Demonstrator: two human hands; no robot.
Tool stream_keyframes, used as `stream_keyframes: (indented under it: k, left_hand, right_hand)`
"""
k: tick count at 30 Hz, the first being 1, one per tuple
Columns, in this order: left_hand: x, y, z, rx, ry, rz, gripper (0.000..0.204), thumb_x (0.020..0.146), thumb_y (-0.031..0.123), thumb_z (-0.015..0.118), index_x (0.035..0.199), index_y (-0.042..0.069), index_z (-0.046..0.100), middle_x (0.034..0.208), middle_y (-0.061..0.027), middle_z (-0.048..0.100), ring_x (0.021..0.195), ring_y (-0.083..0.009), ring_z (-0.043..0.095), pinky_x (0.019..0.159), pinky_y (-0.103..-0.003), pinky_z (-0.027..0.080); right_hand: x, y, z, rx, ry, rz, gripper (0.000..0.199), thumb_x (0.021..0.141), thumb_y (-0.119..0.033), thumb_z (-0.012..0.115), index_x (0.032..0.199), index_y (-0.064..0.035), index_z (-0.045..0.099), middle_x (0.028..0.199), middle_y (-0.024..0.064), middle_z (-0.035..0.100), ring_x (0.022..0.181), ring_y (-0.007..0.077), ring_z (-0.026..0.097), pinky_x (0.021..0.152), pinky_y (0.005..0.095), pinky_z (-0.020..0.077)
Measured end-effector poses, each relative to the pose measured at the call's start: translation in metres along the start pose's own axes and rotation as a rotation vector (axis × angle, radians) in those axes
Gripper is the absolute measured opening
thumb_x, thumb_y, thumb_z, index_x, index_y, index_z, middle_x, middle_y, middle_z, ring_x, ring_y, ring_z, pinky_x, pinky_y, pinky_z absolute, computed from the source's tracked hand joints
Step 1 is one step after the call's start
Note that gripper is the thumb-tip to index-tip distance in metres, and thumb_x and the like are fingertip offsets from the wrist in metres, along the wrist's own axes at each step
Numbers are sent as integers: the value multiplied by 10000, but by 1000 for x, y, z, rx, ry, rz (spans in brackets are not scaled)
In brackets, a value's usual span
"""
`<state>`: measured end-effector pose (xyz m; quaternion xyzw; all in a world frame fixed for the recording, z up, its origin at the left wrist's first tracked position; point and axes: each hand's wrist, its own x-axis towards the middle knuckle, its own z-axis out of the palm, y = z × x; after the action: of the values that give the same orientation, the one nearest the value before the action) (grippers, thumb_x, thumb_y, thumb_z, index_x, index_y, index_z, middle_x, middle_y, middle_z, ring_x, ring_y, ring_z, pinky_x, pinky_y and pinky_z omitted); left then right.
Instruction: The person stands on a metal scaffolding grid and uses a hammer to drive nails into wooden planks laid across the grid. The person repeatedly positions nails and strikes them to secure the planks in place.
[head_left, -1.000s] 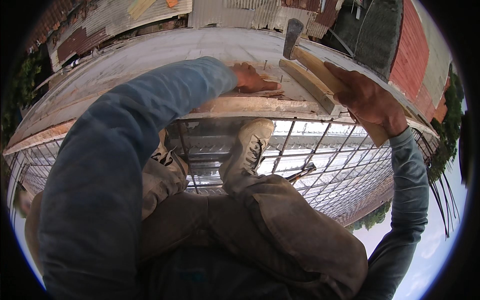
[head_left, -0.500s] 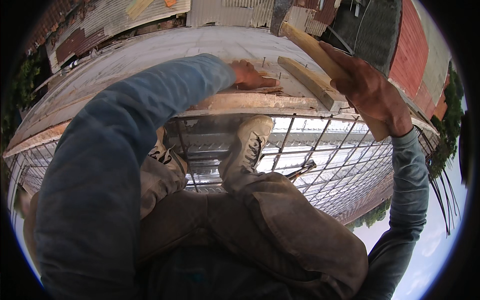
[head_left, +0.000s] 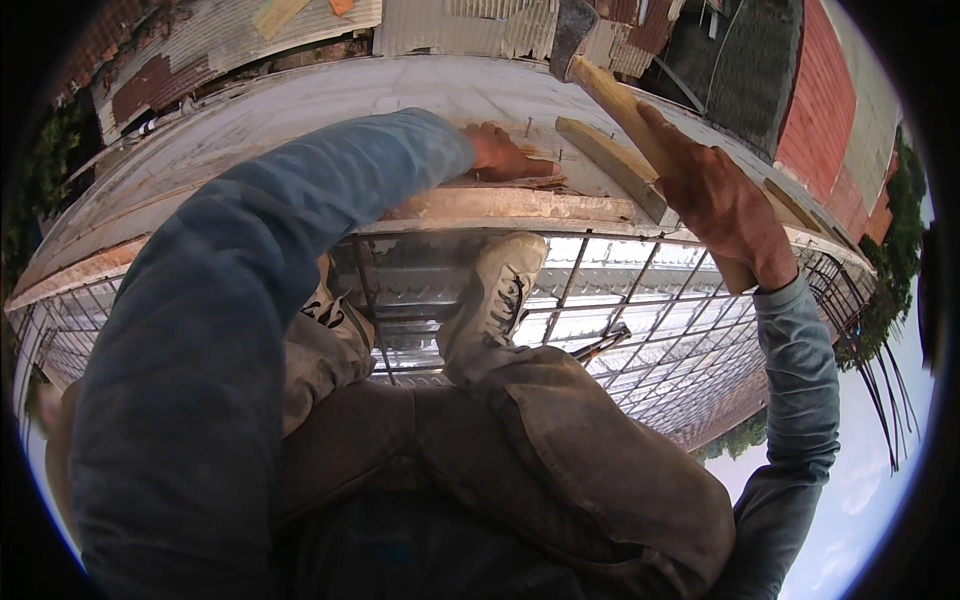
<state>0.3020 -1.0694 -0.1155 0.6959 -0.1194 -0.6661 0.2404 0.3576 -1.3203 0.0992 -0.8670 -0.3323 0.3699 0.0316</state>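
My right hand (head_left: pixel 728 208) is closed around the wooden handle (head_left: pixel 622 108) of a hammer, raised at the right. Its dark metal head (head_left: pixel 572 38) points up and away, and the handle's butt shows below my palm. My left hand (head_left: pixel 503 156) lies on the near edge of a pale panel, one digit stretched to the right over splintered wood; some of its fingers are hidden. Close by that fingertip an upright nail (head_left: pixel 560 156) stands, and another nail (head_left: pixel 528 127) sticks up just beyond. A short wooden batten (head_left: pixel 612 165) lies on the panel between my hands.
Below the panel's wooden edge (head_left: pixel 510 205), a grid of rebar (head_left: pixel 630 292) runs over shiny corrugated metal sheets. My shoe (head_left: pixel 505 285) rests there, with a dark-handled tool (head_left: pixel 602 342) beside it. Rebar ends (head_left: pixel 893 405) jut out at right; corrugated roofs (head_left: pixel 445 30) lie beyond.
My right hand has moved left and a little nearer with the hammer, whose head has shifted slightly right. The left hand has stayed almost in place.
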Motion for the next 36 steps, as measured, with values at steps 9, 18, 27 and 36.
stream_keyframes:
  k: [9, 18, 27, 36]
  left_hand:
    - [0, 1, -2, 33, -4, 9, 1441, 766, 1032, 400, 1650, -92, 227, 1731, -293, 185, 1620, -454, 160, 1292, -588, 194]
    - [-1, 2, -5, 38, -32, 11, 1433, 777, 1033, 379, 1654, -89, 211, 1729, -309, 174, 1623, -461, 138, 1304, -574, 173]
    - [6, -2, -5, 42, -44, 36, 1438, 784, 1042, 328, 1641, -108, 228, 1724, -328, 164, 1624, -463, 124, 1309, -568, 160]
    - [4, 0, -8, 59, -49, 63, 1427, 789, 1046, 303, 1623, -112, 289, 1700, -342, 228, 1609, -486, 168, 1293, -582, 207]
  right_hand:
    - [-1, 1, -1, -155, 296, -211, 669, 998, -151, 728, 1612, -118, 465, 1204, 106, 683, 966, 226, 662, 797, 358, 638]
    - [-3, -5, -1, 86, 207, -45, 753, 988, -232, 753, 1653, -318, 409, 1183, 132, 732, 906, 241, 695, 934, 429, 605]
    - [-11, -12, 9, -116, 33, -36, 736, 993, -164, 712, 1659, -229, 404, 1049, 120, 708, 938, 229, 692, 823, 410, 605]
    - [-14, -12, 10, -44, -42, 106, 729, 988, -225, 714, 1653, -242, 416, 1085, 147, 712, 911, 270, 698, 888, 442, 580]
